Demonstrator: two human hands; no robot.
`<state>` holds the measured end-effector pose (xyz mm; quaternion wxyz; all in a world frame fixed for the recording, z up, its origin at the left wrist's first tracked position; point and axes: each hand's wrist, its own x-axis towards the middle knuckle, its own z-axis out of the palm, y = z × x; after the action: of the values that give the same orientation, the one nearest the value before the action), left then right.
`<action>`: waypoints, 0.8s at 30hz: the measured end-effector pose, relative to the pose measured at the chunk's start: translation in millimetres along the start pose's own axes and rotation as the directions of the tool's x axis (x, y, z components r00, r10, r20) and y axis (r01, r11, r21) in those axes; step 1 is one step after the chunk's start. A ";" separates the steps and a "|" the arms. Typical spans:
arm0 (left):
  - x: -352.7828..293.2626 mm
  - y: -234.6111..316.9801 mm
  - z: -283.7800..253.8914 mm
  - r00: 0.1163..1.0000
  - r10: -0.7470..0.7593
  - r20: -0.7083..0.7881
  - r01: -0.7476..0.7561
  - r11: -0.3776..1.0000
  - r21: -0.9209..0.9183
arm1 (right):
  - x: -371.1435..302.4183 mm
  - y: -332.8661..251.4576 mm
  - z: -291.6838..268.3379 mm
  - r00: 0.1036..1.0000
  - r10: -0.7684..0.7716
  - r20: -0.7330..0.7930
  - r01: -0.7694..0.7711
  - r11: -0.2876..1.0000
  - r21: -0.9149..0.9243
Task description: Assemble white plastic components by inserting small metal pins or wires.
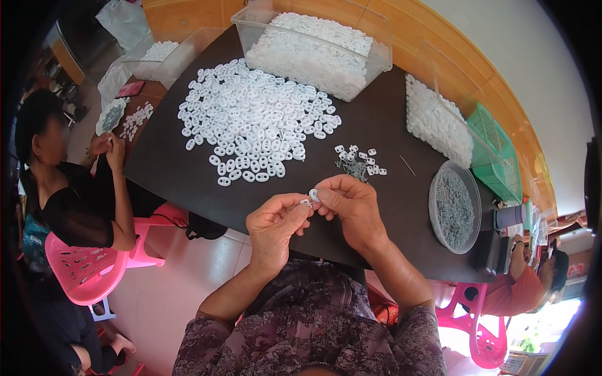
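Note:
Both hands meet at the table's near edge, fingertips almost touching. Between the thumb and fingers of my left hand point(276, 229) is a small white squarish plastic piece point(305, 203). My right hand point(351, 207) pinches a white oval plastic piece point(314, 195) right beside it. Whether the two pieces are joined, I cannot tell. Just beyond my hands lie a small heap of grey metal parts point(354, 168) and several white square pieces point(374, 170). Farther left spreads a large pile of white two-holed oval pieces point(257, 113).
On the dark table point(401, 207) stand a clear bin point(376, 53) of white pieces, a round bowl point(439, 235) of grey parts, a green basket point(501, 166) and a grey cup point(511, 216). A thin stick point(407, 165) lies nearby. One person point(69, 188) works at left; another point(517, 282) sits at right.

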<state>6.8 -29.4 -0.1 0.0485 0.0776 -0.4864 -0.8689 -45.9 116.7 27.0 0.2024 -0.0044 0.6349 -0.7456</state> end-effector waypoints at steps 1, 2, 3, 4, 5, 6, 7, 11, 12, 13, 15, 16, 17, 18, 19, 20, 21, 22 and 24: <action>-0.3 0.0 0.7 1.000 0.014 -0.003 -0.014 1.000 -0.005 | -1.4 0.3 2.0 1.000 -0.021 -0.023 0.021 1.000 0.003; -0.4 0.3 0.5 1.000 0.013 -0.002 -0.013 1.000 -0.005 | -1.8 0.5 1.5 0.999 -0.022 -0.025 0.022 1.000 0.004; -0.5 0.9 -0.4 1.000 0.001 -0.008 -0.001 1.000 -0.001 | -2.0 0.8 0.9 0.999 -0.036 -0.038 0.037 0.999 0.012; -0.4 1.3 -0.8 1.000 -0.011 -0.014 0.011 1.000 0.002 | -2.0 0.8 0.4 0.997 -0.051 -0.051 0.052 0.998 0.019; -0.6 1.3 -0.7 1.000 -0.011 -0.015 0.011 1.000 0.003 | -2.0 0.3 0.7 0.997 -0.051 -0.051 0.052 0.998 0.019; -0.8 1.2 -0.6 1.000 -0.006 -0.021 0.006 1.000 0.007 | -1.7 -0.6 1.2 0.997 -0.045 -0.069 0.047 0.998 0.029; -0.9 1.2 -0.6 1.000 -0.001 -0.027 0.001 1.000 0.011 | -1.4 -1.1 1.7 0.995 -0.038 -0.087 0.042 0.998 0.039; -1.8 -0.1 -0.5 0.999 -0.007 -0.033 0.009 0.999 0.051 | -1.5 1.0 4.3 0.997 -0.010 -0.072 0.015 0.998 0.068; -1.9 -0.3 0.1 0.999 -0.004 -0.036 0.006 0.997 0.071 | -1.6 0.9 5.3 0.997 -0.006 -0.076 0.011 0.998 0.069; -2.0 -0.5 0.5 0.999 0.000 -0.040 0.003 0.996 0.090 | -1.7 1.0 6.3 0.997 -0.002 -0.079 0.008 0.998 0.070; -1.9 -1.5 0.7 0.999 0.004 -0.049 0.001 0.995 0.099 | -2.0 2.6 8.5 0.996 -0.015 -0.090 0.020 0.998 0.055; -1.8 -1.9 0.7 0.998 0.007 -0.056 -0.001 0.994 0.108 | -2.0 3.3 9.5 0.995 -0.029 -0.101 0.033 0.999 0.041; -1.9 -1.7 0.8 0.998 0.007 -0.058 0.000 0.994 0.108 | -1.9 3.7 10.1 0.995 -0.028 -0.100 0.032 0.999 0.040; -1.9 -1.2 1.0 0.998 0.010 -0.061 -0.003 0.993 0.115 | -1.7 4.0 10.7 0.994 -0.033 -0.105 0.037 0.999 0.037; -2.0 -1.0 1.2 0.998 0.013 -0.063 -0.005 0.993 0.122 | -1.7 4.3 11.2 0.993 -0.039 -0.111 0.042 0.999 0.033; -1.9 -1.4 1.2 0.998 0.014 -0.066 -0.006 0.993 0.122 | -1.6 4.4 12.0 0.993 -0.038 -0.108 0.042 0.999 0.033; -2.0 -2.1 1.2 0.997 0.020 -0.073 -0.011 0.993 0.120 | -1.8 4.4 12.8 0.992 -0.042 -0.117 0.044 0.999 0.019; -2.1 -2.9 1.3 0.996 0.026 -0.080 -0.017 0.993 0.119 | -1.9 4.4 13.6 0.991 -0.045 -0.125 0.046 0.999 0.005; -2.5 -4.3 1.8 0.996 0.041 -0.081 -0.032 0.993 0.111 | -2.5 3.9 15.0 0.990 -0.046 -0.130 0.046 0.999 -0.001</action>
<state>8.9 -25.3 -2.7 0.0802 0.1075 -0.5324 -0.8358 -38.5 102.9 26.8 0.1434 0.0297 0.6456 -0.7495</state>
